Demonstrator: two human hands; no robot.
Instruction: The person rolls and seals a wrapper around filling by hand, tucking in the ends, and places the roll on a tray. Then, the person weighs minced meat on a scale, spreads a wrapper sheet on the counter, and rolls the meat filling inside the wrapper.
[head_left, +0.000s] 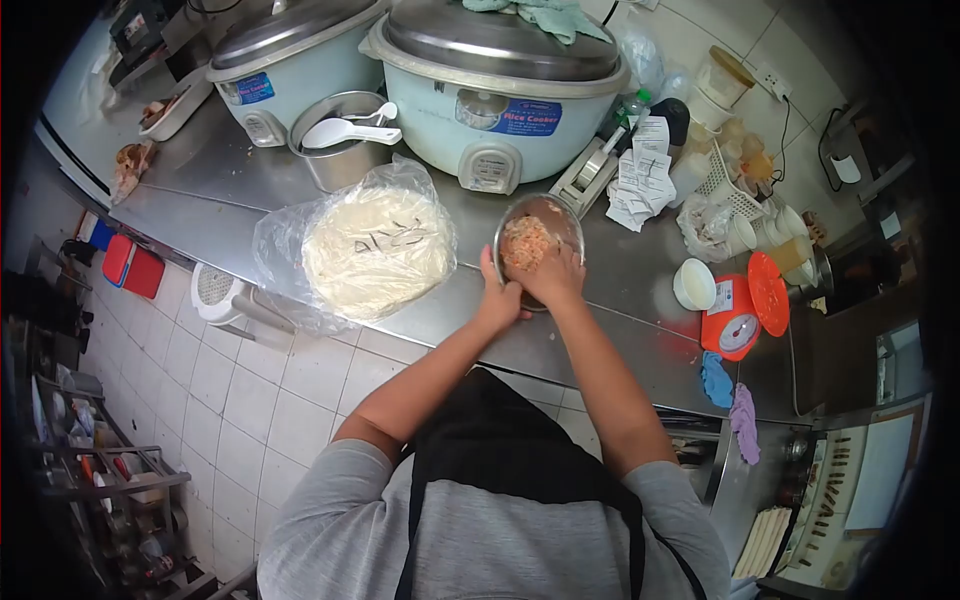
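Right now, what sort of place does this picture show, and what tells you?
Probably a commercial kitchen: a large rice cooker, an orange dial scale and a steel worktop suggest it.

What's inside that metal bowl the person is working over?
The metal bowl holds a crumbly, orange-and-pale mixture. The right hand reaches in, hiding part of the inside. The bottom can't be seen beneath the mixture.
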